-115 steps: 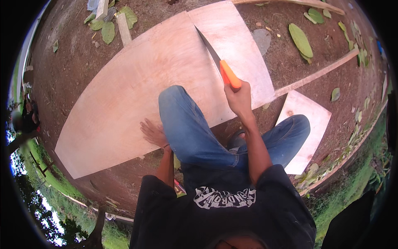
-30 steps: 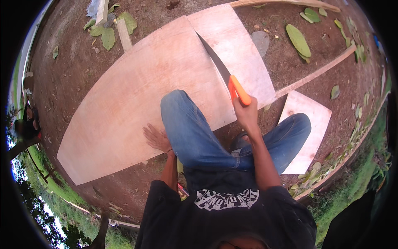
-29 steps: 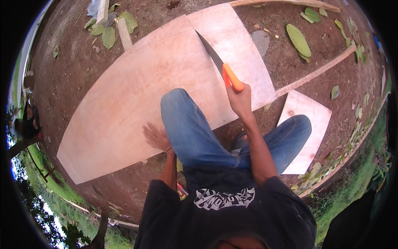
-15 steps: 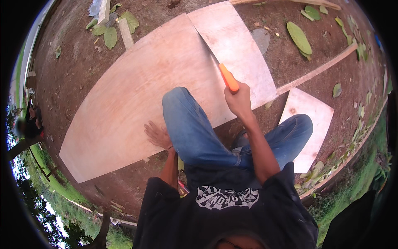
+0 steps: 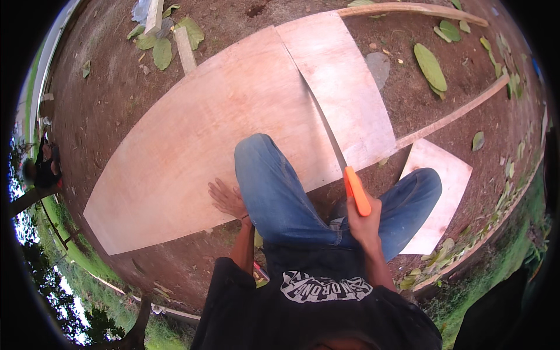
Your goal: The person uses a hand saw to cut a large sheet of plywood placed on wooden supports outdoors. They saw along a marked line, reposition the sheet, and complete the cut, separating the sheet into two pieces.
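Note:
My right hand (image 5: 365, 220) is closed around the orange handle of a handsaw (image 5: 357, 191), close to my body. Its long thin blade runs away from me along a cut line across the plywood sheet (image 5: 192, 134). Flat on the sheet, near its closest edge, rests my left hand (image 5: 227, 198) with the fingers spread. My bent left knee (image 5: 265, 169) lies over the plywood between the two hands. To the right of the blade is the narrower end section of the sheet (image 5: 350, 76).
A smaller plywood piece (image 5: 440, 192) lies on the soil partly under my right leg. Wooden strips (image 5: 455, 108) extend from beneath the sheet at right, and another wood piece (image 5: 185, 51) sticks out at the far side. Large green leaves (image 5: 430, 67) lie scattered. Another person (image 5: 46, 166) is at the far left.
My right hand has drawn the saw back toward my body, so the handle has left the sheet's surface and sits past its near edge. The left hand stays flat on the plywood.

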`<state>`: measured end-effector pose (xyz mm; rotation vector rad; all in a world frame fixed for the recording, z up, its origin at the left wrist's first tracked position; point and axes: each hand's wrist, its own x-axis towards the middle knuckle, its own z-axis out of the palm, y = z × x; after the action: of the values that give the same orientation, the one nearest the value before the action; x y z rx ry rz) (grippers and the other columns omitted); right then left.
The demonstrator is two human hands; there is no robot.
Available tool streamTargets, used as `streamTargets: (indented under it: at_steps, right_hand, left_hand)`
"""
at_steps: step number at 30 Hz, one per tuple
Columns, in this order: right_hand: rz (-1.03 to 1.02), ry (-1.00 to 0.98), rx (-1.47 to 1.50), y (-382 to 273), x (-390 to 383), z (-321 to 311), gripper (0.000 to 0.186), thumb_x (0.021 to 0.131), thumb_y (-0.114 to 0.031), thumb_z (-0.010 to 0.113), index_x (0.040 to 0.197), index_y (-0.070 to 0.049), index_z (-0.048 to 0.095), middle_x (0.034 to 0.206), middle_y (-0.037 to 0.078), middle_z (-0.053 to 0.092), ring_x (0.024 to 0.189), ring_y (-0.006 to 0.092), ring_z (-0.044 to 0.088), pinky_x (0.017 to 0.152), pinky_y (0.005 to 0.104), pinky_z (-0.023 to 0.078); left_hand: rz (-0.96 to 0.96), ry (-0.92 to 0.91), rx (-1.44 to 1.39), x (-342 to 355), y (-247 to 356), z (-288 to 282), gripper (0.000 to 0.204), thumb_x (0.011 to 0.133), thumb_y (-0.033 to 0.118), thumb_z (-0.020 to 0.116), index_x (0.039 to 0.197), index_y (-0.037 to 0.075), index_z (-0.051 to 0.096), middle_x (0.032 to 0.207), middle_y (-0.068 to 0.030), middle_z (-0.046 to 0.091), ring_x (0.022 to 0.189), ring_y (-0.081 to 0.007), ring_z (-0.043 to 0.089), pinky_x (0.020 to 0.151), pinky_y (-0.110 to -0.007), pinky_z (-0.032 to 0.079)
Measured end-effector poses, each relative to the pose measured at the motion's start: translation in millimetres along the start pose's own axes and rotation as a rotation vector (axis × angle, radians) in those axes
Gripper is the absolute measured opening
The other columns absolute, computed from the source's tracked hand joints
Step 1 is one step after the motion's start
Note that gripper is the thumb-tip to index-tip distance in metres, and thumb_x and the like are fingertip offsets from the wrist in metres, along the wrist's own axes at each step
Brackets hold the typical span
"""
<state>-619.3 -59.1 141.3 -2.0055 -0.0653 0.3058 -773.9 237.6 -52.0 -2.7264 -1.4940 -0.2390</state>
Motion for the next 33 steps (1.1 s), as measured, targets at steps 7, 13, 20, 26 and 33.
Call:
streamTargets:
  at_steps: [7, 13, 20, 26, 33]
  right_hand:
    - [0.115, -0.013, 0.002, 11, 122, 35, 0.018, 0.094, -0.004, 0.061, 0.106, 0.009, 0.067, 0.065, 0.001, 0.054, 0.060, 0.0088, 0.048, 0.055, 0.0304, 0.041]
    - [0.034, 0.057, 0.032, -4, -8, -5, 0.018, 0.094, -0.003, 0.061, 0.107, 0.008, 0.067, 0.066, 0.002, 0.057, 0.060, 0.0112, 0.058, 0.057, 0.0296, 0.048]
    - [0.166, -0.012, 0.030, 10, 104, 35, 0.018, 0.090, -0.002, 0.060, 0.104, 0.007, 0.065, 0.065, 0.002, 0.052, 0.061, 0.0070, 0.047, 0.055, 0.0307, 0.040]
    - [0.033, 0.034, 0.013, 2, -14, -6, 0.025, 0.093, -0.002, 0.061, 0.116, 0.007, 0.068, 0.070, 0.002, 0.055, 0.065, 0.0081, 0.051, 0.059, 0.0297, 0.043]
    - [0.148, -0.001, 0.062, 20, 80, 31, 0.017, 0.095, -0.009, 0.063, 0.095, 0.008, 0.065, 0.064, -0.001, 0.049, 0.060, 0.0063, 0.043, 0.053, 0.0308, 0.037]
  left_hand:
    - [0.017, -0.016, -0.046, -7, 12, 11, 0.068, 0.105, 0.057, 0.027, 0.164, 0.022, 0.029, 0.171, -0.0079, 0.023, 0.157, -0.0336, 0.022, 0.120, -0.066, 0.018]
    - [0.025, 0.011, -0.018, -2, -2, 8, 0.066, 0.105, 0.053, 0.029, 0.164, 0.023, 0.028, 0.172, -0.0074, 0.021, 0.157, -0.0331, 0.020, 0.121, -0.065, 0.017]
    - [0.042, -0.012, -0.013, -3, 8, 12, 0.064, 0.105, 0.048, 0.032, 0.164, 0.023, 0.029, 0.172, -0.0077, 0.021, 0.157, -0.0328, 0.021, 0.121, -0.065, 0.018]
    - [0.026, 0.030, -0.039, -3, 5, 3, 0.067, 0.104, 0.051, 0.033, 0.164, 0.023, 0.028, 0.172, -0.0064, 0.022, 0.157, -0.0327, 0.023, 0.120, -0.064, 0.019]
    - [0.039, -0.004, 0.001, -4, 2, 7, 0.067, 0.105, 0.052, 0.029, 0.165, 0.024, 0.026, 0.172, -0.0068, 0.021, 0.157, -0.0325, 0.022, 0.121, -0.063, 0.020]
